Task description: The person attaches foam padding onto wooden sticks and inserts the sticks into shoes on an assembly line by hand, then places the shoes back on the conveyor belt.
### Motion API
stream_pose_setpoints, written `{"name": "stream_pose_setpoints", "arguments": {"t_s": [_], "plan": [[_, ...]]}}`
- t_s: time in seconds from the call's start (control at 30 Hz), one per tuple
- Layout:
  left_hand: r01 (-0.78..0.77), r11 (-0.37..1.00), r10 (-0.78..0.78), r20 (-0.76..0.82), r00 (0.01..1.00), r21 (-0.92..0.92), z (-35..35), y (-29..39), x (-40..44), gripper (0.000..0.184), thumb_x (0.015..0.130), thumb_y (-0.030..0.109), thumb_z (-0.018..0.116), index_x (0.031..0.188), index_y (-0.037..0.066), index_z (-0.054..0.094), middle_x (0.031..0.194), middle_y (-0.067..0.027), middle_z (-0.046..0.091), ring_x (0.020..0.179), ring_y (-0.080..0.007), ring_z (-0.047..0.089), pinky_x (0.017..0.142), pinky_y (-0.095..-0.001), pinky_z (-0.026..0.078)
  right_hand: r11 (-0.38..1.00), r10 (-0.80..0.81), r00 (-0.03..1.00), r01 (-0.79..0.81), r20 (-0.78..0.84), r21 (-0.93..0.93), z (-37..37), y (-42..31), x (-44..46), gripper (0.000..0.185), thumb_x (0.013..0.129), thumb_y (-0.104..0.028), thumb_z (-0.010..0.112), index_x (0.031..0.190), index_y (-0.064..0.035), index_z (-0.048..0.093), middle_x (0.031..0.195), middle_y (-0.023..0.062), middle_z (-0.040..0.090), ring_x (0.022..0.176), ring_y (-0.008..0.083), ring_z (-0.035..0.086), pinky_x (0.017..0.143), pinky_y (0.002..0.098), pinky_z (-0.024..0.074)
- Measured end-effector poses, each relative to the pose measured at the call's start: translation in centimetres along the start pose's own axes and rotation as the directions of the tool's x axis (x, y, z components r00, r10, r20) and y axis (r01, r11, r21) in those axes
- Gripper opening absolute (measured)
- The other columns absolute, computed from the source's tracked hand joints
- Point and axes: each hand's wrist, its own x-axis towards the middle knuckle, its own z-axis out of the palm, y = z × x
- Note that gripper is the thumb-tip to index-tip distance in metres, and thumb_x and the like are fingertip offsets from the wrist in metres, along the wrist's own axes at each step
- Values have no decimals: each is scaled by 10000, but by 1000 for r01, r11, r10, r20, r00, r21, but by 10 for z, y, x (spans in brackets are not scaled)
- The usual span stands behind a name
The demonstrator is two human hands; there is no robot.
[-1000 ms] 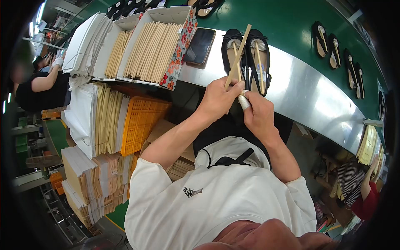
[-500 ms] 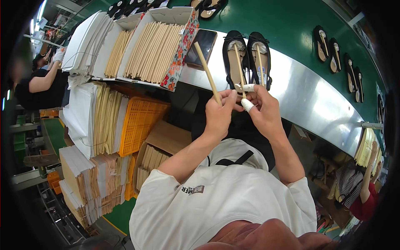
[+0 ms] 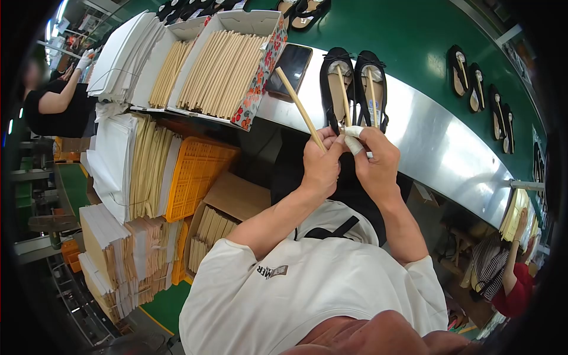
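Note:
A pair of black flat shoes with bows stands on the metal ledge, heels toward me. My left hand (image 3: 322,165) is closed around a loose wooden stick (image 3: 297,106) that slants up to the left; its fingertips also meet the heel of the left shoe (image 3: 327,80). With white covers on thumb and forefinger, my right hand (image 3: 378,158) pinches at that same heel, where the lower end of an inserted stick (image 3: 344,89) lies. The exact grip is partly hidden. Another stick (image 3: 371,97) rests inside the right shoe (image 3: 378,80).
Boxes of wooden sticks (image 3: 222,71) and a phone (image 3: 290,70) sit left of the shoes. Below are stacked cardboard sheets (image 3: 121,242) and an orange crate (image 3: 198,171). More shoes (image 3: 458,71) stand on the green belt (image 3: 408,35). Other people (image 3: 56,103) are at both sides.
The inserted stick's lower end has gone from standing out between my right fingers to lying at the shoe's heel. My hands have drawn closer together there. The left hand keeps its loose stick.

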Motion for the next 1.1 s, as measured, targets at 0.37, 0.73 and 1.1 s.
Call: {"name": "stream_pose_setpoints", "arguments": {"t_s": [0.37,0.73,1.1], "plan": [[57,996,-62,-73,995,-70,6,5,-8,338,1020,123,658,1277,-40,512,944,-80,719,710,-67,672,379,-178,333,957,-257,963,242,-84,-159,7,6,2,345,758,163,643,1041,-14,729,958,144,736,820,327,712,704,384,571],[120,980,-122,0,993,-160,7,13,-17,331,1049,199,620,1302,15,512,1015,-44,679,813,-64,658,419,-200,351,982,-166,984,171,67,-79,-6,-10,3,295,826,108,673,1100,4,705,980,179,714,885,390,691,755,436,560],[144,944,-131,63,989,-296,-3,-7,-12,346,1059,256,658,1308,32,569,1082,-40,708,865,-45,677,442,-173,316,989,-103,990,112,94,-101,-14,-22,-2,247,868,96,638,1102,19,654,1028,219,676,908,440,673,767,465,552]]}}
